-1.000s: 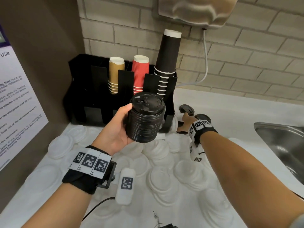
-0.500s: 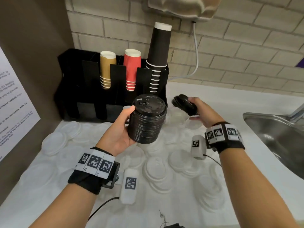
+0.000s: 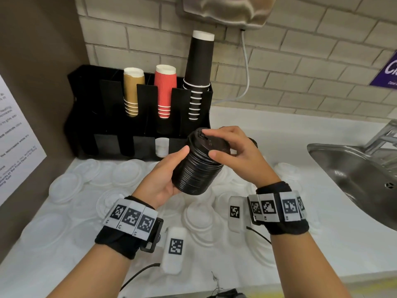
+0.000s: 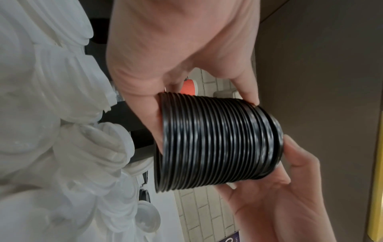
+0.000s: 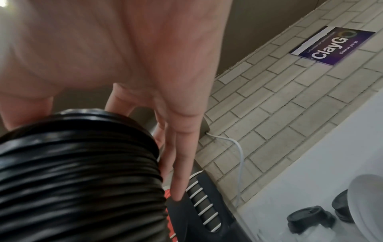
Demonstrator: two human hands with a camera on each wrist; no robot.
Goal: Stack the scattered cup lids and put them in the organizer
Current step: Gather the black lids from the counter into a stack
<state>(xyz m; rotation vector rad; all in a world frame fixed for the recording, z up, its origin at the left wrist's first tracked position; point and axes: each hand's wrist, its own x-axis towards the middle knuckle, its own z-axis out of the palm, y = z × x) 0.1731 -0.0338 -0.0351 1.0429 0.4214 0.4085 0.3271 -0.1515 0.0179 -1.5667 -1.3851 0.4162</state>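
Purple sign [image 5: 333, 46] on the brick wall, far right: reads "ClayGO", with small lines above and beside it too blurred to read. Head view shows only its cut-off corner. White notice [image 3: 15, 143] on the left brown panel: small print, "microwave" barely legible, rest unreadable. Wristband tags carry coded squares, tiny labels illegible.

A stack of black lids [image 3: 199, 166], glossy ribbed plastic, gleamed above translucent white plastic lids [image 3: 64, 187] strewn over a smooth white desk [image 3: 335, 237]. Ribbed paper cups [image 3: 165, 89] stood in a matt black organizer [image 3: 86, 108] beside a brushed steel sink [image 3: 354, 171].
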